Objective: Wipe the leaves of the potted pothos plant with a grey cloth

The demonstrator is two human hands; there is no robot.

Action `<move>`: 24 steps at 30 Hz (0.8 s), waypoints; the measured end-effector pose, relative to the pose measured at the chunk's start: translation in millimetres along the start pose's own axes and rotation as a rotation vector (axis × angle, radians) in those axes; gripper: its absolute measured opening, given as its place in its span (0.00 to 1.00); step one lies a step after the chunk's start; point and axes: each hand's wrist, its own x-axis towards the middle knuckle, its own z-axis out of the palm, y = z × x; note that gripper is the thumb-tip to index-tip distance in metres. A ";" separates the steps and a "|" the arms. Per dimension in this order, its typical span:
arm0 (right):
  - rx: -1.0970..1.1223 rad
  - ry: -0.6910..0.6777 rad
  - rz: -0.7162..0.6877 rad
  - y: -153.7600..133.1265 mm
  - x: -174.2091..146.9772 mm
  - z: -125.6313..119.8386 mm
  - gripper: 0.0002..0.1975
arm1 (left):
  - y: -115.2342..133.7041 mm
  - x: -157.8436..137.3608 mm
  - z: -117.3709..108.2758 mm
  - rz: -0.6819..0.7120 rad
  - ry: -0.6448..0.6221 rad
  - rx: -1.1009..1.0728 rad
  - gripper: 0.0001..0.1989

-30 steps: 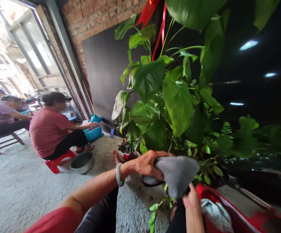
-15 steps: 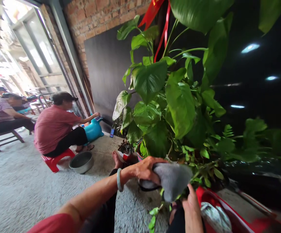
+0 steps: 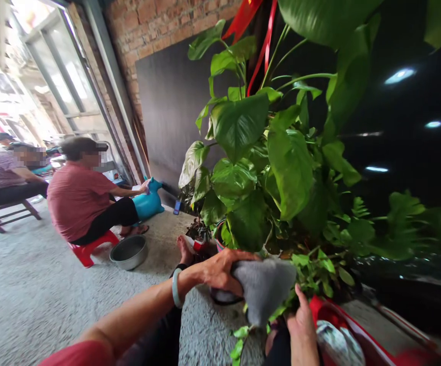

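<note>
L hand [image 3: 220, 272] fingers clenched over a grey cloth [image 3: 262, 292], pressing it on the black pot rim [image 3: 224, 300]. R hand [image 3: 300, 323] at 5 o'clock pinches the cloth's lower corner, thumb up. Cloth sits at the foot of the big pothos [image 3: 266, 168]. Best to wipe w/ short strokes, leaves kept clear of the fold. Red tub [image 3: 342, 317] crowds 4 o'clock; open concrete floor [image 3: 33, 300] at 9. Steel basin [image 3: 128, 251] and seated person [image 3: 79, 198] stay well apart.

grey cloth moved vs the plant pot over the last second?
Cannot tell. The camera shifts; the grey cloth sits at the same spot below the big plant, gripped by the left hand, right hand beneath.
</note>
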 end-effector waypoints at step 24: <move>0.096 0.009 0.093 -10.1 -14.2 3.0 0.17 | -39.5 8.9 54.8 -0.036 -0.215 0.159 0.44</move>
